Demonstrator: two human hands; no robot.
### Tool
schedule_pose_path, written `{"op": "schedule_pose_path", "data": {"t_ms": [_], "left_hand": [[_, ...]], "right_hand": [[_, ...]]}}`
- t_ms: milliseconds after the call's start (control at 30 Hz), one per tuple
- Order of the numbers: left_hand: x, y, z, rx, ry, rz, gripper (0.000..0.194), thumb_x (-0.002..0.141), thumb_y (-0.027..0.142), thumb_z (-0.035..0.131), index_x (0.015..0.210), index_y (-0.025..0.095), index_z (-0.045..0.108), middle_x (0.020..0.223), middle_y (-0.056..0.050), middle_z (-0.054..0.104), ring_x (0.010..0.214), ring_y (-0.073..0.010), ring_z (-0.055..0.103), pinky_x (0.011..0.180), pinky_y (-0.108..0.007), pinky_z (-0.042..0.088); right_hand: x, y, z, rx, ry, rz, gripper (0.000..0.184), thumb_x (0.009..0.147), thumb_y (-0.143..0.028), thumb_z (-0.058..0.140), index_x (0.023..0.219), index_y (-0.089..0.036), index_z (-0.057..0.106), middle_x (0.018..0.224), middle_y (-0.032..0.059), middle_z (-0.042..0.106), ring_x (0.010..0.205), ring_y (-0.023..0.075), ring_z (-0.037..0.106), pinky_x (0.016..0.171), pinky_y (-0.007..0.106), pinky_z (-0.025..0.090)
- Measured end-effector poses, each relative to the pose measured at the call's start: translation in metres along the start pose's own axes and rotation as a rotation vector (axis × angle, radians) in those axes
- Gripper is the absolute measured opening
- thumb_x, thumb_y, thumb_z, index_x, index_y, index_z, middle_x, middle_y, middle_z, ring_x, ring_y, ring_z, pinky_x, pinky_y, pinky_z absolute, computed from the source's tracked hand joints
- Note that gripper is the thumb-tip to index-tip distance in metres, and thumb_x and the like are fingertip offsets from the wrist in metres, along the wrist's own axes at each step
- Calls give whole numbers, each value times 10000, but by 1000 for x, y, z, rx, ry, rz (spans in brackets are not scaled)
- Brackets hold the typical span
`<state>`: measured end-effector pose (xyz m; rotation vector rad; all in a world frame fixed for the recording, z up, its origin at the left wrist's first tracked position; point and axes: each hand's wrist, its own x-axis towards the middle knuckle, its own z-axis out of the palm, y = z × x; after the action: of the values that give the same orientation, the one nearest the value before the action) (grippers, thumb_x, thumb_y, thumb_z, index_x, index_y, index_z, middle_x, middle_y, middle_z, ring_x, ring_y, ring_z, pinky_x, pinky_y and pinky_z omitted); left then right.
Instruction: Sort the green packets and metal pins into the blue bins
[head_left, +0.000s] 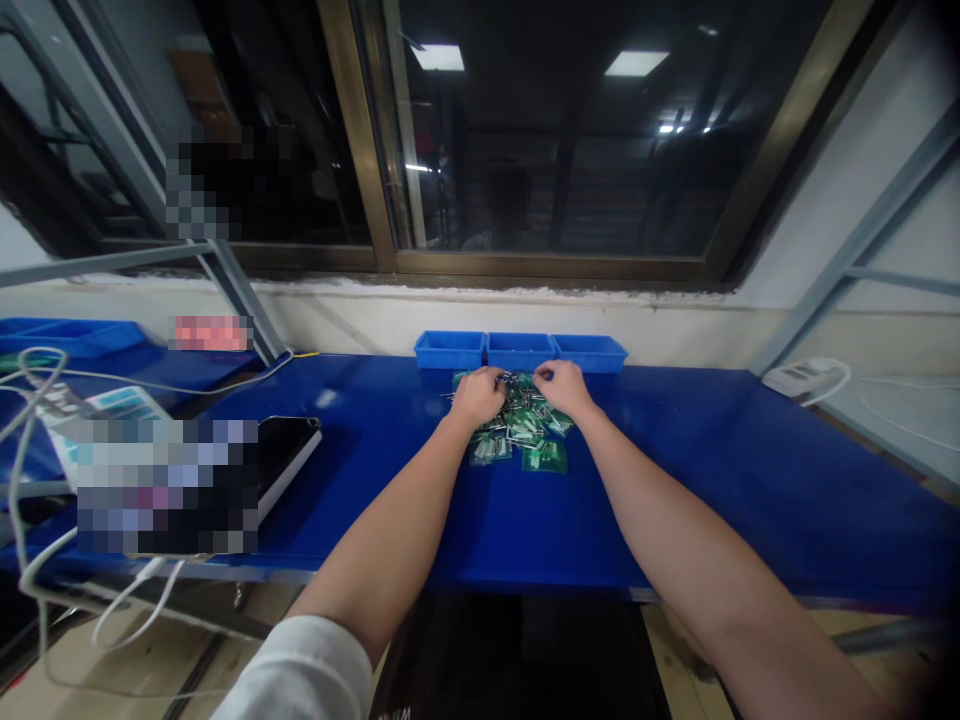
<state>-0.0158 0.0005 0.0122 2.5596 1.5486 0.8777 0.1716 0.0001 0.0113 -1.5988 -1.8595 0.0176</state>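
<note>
A pile of small green plastic packets and thin metal pins or screws point(525, 425) lies on the blue table. My left hand point(478, 397) rests at the pile's left back edge, its fingers curled in over the metal pieces. Across from it, my right hand point(566, 388) is at the right back edge with thumb and fingers drawn together. Whatever sits between the fingers of either hand is too small to make out. One flat green packet point(545, 457) lies at the near edge of the pile.
Three joined blue bins point(521, 349) stand against the wall behind the pile. A dark device with a white side point(289, 465), partly pixelated, lies at left among white cables point(22, 540). A white power strip point(799, 378) is at far right. Grey metal frames point(862, 240) flank the table.
</note>
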Motion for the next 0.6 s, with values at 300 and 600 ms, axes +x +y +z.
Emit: {"op": "schedule_pose_path", "data": {"t_ms": [300, 600], "left_hand": [[-3, 3, -1, 57, -196, 69, 308, 871, 285, 388, 874, 211, 687, 912, -64, 705, 859, -217, 639, 767, -297, 476], [-1, 1, 1, 1, -69, 60, 329, 851, 279, 462, 1131, 192, 610, 1098, -77, 656, 992, -215, 606, 873, -299, 453]], "right_hand": [[-6, -28, 8, -198, -163, 2, 216, 811, -320, 523, 848, -227, 714, 910, 59, 700, 915, 216, 591, 778, 285, 416], [-3, -26, 7, -163, -61, 28, 225, 860, -248, 436, 851, -166, 645, 927, 104, 673, 902, 212, 586, 776, 281, 383]]}}
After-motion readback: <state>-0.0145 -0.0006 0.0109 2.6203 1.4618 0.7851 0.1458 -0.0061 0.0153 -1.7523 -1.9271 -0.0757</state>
